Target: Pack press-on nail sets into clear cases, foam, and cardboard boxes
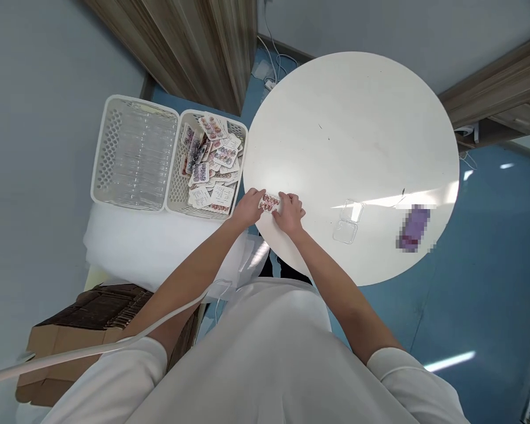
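A small white card of reddish press-on nails [270,203] is held near the round table's front left edge. My left hand [249,206] grips its left end between thumb and fingers. At the opposite end, my right hand [290,212] is closed on the card too, thumb against the near side. To the right on the tabletop, a clear plastic case [348,221] lies unfolded, lid and base apart. Many similar cards [225,156] are heaped in a white basket [176,194] left of the table, some face down with printed text showing.
The white round table [357,118] fills the middle. A second white basket [98,171] holds stacked clear plastic cases [143,156]. A blurred purple object [414,228] lies at the table's right. White wrapping [159,241] and cardboard [70,347] sit at lower left; a white cable [115,346] crosses my left arm.
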A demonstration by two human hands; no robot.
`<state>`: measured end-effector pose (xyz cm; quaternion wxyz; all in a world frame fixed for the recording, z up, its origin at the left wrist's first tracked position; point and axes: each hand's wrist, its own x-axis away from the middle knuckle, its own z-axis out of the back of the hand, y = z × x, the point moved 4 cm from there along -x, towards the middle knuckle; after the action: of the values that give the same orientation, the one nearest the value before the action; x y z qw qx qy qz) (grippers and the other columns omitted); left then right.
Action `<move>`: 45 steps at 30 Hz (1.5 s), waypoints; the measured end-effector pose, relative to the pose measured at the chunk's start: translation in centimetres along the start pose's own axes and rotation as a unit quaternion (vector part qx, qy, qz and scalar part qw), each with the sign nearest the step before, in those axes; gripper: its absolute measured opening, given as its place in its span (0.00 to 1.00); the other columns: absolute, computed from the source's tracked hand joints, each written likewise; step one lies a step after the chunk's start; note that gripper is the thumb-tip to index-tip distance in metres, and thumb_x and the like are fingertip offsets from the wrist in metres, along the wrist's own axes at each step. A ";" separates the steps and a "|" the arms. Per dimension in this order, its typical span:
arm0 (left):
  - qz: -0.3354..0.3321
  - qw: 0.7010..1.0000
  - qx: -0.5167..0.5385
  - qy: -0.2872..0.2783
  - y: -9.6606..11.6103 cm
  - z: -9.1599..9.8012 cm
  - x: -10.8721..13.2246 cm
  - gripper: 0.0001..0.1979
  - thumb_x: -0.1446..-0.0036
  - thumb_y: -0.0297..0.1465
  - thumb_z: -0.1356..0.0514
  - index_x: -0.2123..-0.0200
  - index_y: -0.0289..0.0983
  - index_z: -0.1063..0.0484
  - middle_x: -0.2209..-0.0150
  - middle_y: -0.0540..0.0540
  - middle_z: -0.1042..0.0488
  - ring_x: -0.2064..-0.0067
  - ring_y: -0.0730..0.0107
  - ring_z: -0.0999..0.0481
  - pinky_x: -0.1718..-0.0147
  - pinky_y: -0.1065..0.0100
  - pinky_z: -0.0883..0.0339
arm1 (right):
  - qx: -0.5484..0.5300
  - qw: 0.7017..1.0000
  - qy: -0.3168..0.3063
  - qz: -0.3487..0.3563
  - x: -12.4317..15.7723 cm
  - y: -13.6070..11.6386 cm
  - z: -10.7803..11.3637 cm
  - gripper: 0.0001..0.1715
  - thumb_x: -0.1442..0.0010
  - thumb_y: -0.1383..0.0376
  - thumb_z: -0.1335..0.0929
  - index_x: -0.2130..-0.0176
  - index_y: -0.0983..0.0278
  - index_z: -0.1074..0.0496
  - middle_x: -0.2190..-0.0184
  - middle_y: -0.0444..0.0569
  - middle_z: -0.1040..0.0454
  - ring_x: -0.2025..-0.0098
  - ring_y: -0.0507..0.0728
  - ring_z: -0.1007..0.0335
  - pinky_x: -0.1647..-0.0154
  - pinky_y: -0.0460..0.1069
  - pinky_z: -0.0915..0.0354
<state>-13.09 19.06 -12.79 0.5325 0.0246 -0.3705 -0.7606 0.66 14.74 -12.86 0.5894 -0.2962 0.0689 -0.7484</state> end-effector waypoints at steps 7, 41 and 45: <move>-0.020 1.000 0.001 0.016 0.3 0.1 -0.1 0.26 0.56 0.23 0.44 0.51 0.36 0.44 0.55 0.43 0.38 0.53 0.62 0.35 0.58 0.64 0.38 | -0.025 1.000 0.004 0.009 0.0 0.1 0.3 0.29 0.52 0.63 0.35 0.50 0.55 0.42 0.51 0.50 0.45 0.52 0.61 0.48 0.57 0.57 0.47; -0.089 0.990 0.098 0.039 16.1 -11.4 3.6 0.31 0.54 0.31 0.41 0.46 0.39 0.46 0.60 0.45 0.35 0.60 0.65 0.32 0.61 0.60 0.35 | -0.224 0.967 0.016 0.123 10.5 18.0 8.4 0.39 0.48 0.67 0.36 0.41 0.57 0.54 0.52 0.51 0.39 0.50 0.59 0.42 0.49 0.56 0.42; -0.113 0.990 0.081 0.013 17.4 -12.5 2.7 0.30 0.54 0.31 0.40 0.46 0.40 0.45 0.56 0.43 0.37 0.55 0.61 0.35 0.55 0.57 0.38 | -0.180 0.977 0.045 0.103 10.8 20.2 8.6 0.37 0.49 0.64 0.34 0.42 0.57 0.50 0.51 0.51 0.39 0.48 0.61 0.46 0.49 0.57 0.43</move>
<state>4.96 7.35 -10.60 0.4441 0.1195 -0.4191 -0.7828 20.78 0.90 -11.07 0.5970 -0.3549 0.2589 -0.6713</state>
